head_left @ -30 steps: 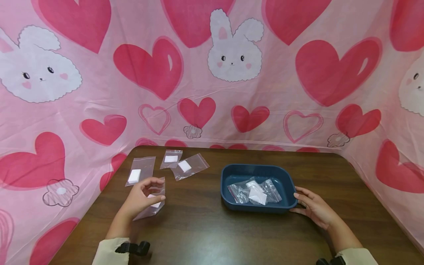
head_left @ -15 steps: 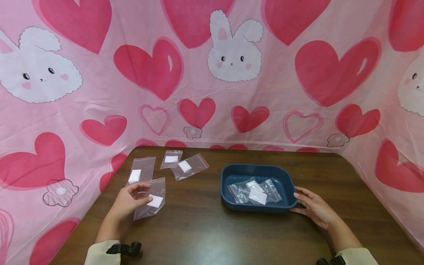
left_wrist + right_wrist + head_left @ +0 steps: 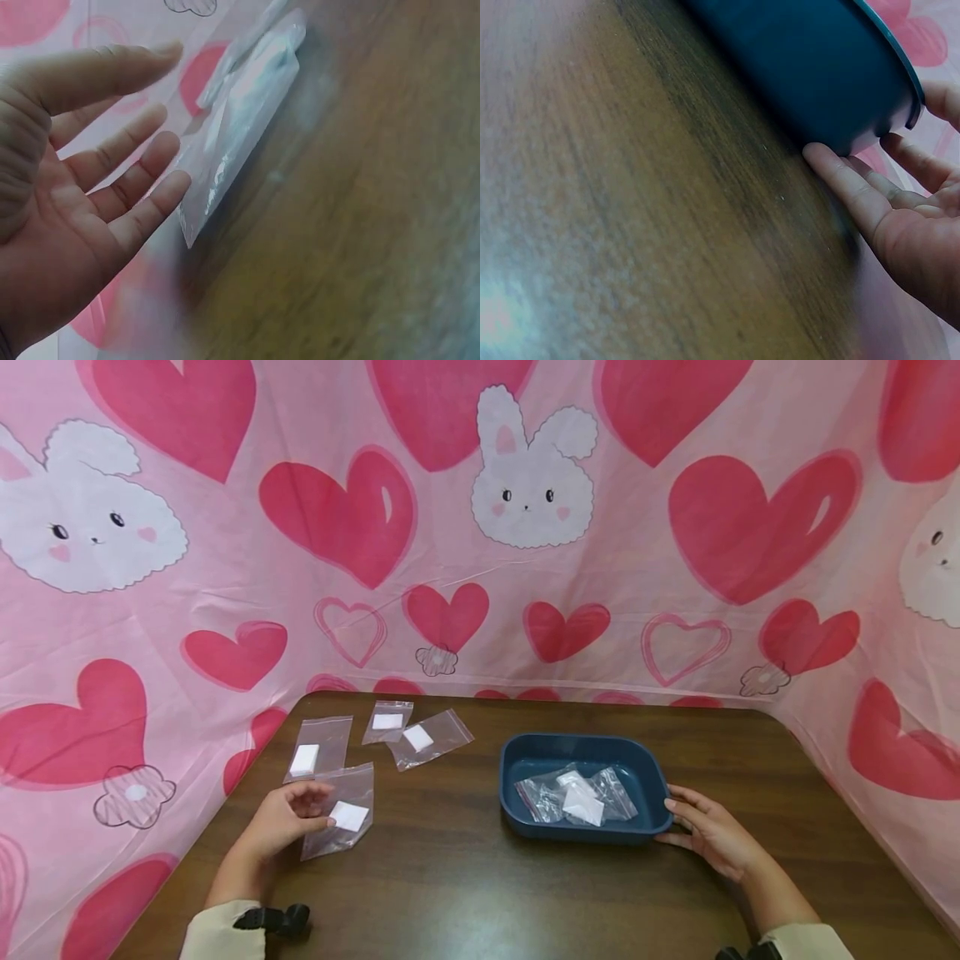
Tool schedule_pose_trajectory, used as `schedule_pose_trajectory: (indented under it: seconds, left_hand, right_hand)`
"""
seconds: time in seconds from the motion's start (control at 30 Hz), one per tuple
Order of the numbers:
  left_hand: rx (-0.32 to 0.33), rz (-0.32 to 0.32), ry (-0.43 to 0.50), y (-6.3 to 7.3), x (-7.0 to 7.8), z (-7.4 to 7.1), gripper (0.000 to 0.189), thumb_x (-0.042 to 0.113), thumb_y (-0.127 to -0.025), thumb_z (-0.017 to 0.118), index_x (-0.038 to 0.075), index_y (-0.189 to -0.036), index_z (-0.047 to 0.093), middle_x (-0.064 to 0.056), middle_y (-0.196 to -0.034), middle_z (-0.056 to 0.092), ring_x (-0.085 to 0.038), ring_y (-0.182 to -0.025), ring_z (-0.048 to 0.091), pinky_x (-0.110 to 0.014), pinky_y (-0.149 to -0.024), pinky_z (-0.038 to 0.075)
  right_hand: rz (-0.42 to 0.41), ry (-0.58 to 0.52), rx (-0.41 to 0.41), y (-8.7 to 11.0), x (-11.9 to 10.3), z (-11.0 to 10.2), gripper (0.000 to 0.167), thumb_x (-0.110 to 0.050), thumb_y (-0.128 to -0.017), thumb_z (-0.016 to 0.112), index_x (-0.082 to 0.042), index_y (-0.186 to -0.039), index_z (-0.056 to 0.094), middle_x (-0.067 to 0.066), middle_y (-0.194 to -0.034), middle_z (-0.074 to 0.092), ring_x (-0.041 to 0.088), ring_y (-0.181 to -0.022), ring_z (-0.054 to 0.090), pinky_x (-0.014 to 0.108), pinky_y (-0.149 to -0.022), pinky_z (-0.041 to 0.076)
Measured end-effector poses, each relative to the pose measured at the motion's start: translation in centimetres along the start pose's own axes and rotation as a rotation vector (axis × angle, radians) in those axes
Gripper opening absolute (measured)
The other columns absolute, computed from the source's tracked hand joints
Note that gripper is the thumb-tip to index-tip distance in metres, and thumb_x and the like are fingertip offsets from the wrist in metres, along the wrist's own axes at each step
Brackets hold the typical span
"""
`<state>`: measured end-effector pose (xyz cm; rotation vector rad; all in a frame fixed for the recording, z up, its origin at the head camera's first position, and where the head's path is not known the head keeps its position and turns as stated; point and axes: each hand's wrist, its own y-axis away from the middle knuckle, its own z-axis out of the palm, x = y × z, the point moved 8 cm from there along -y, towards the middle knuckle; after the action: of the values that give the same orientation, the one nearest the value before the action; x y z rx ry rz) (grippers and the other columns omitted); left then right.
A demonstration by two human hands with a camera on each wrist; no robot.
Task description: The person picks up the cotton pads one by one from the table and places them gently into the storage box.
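Observation:
My left hand [image 3: 281,817] hovers over the left edge of a clear zip bag [image 3: 360,785] holding a white rectangular piece [image 3: 348,816]. In the left wrist view its fingers are loosely spread, nothing between them, beside the bag's edge [image 3: 244,112]. My right hand [image 3: 712,831] touches the right end of a blue plastic tub [image 3: 592,833]. The right wrist view shows those fingers extended against the tub's outer wall [image 3: 802,67]. Inside the tub lie crumpled clear bags [image 3: 545,799] with white pieces [image 3: 583,802].
Behind the left hand, another zip bag [image 3: 330,739] with a white piece lies flat. Farther back are two more bags, a small one [image 3: 397,708] and a larger one [image 3: 446,735], overlapping. A pink heart-print cloth [image 3: 630,560] hangs behind the brown table [image 3: 450,877].
My left hand has drawn back to the left and toward me, uncovering more of the near bag and its white piece. The right hand and tub have stayed in place.

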<state>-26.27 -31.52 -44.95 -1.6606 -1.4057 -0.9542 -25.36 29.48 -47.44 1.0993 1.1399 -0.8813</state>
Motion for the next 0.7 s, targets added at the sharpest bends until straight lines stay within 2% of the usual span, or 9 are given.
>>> schedule_pose_trajectory:
  seconds: [0.2, 0.47, 0.57, 0.7]
  left_hand:
    - [-0.049, -0.019, -0.040, 0.03, -0.39, -0.01, 0.053, 0.004, -0.071, 0.086, -0.010, -0.117, 0.062, -0.025, -0.116, 0.064, -0.028, -0.099, 0.065, -0.025, -0.082, 0.053]
    - [-0.054, -0.042, -0.133, 0.68, -0.75, -0.50, 0.056, 0.008, -0.069, 0.088, -0.006, -0.118, 0.064, -0.022, -0.117, 0.064, -0.028, -0.098, 0.062, -0.025, -0.080, 0.052]
    - [-0.062, -0.031, -0.183, 0.80, -0.79, -0.22, 0.058, 0.009, -0.068, 0.088, -0.005, -0.119, 0.064, -0.020, -0.116, 0.065, -0.025, -0.096, 0.061, -0.025, -0.080, 0.050]
    - [-0.065, 0.014, -0.240, 0.57, -0.76, 0.37, 0.060, 0.010, -0.066, 0.090, -0.004, -0.120, 0.065, -0.017, -0.113, 0.067, -0.023, -0.094, 0.059, -0.026, -0.079, 0.050]
  right_hand:
    - [-0.009, -0.017, -0.002, 0.03, 0.09, 0.10, 0.053, -0.024, -0.104, 0.048, 0.006, -0.145, 0.031, 0.002, -0.125, 0.053, 0.016, -0.106, 0.060, 0.049, -0.090, 0.051]
    - [-0.026, -0.037, -0.028, 0.09, 0.12, 0.25, 0.045, -0.023, -0.104, 0.048, 0.000, -0.142, 0.039, -0.001, -0.124, 0.054, 0.015, -0.106, 0.060, 0.049, -0.090, 0.051]
    - [-0.030, -0.052, -0.030, 0.13, 0.08, 0.25, 0.039, -0.022, -0.104, 0.048, -0.005, -0.139, 0.044, -0.002, -0.122, 0.056, 0.014, -0.106, 0.060, 0.048, -0.090, 0.052]
    - [-0.057, -0.071, -0.046, 0.15, -0.13, 0.30, 0.034, -0.020, -0.105, 0.047, -0.008, -0.136, 0.048, -0.003, -0.120, 0.057, 0.014, -0.105, 0.061, 0.047, -0.089, 0.053]
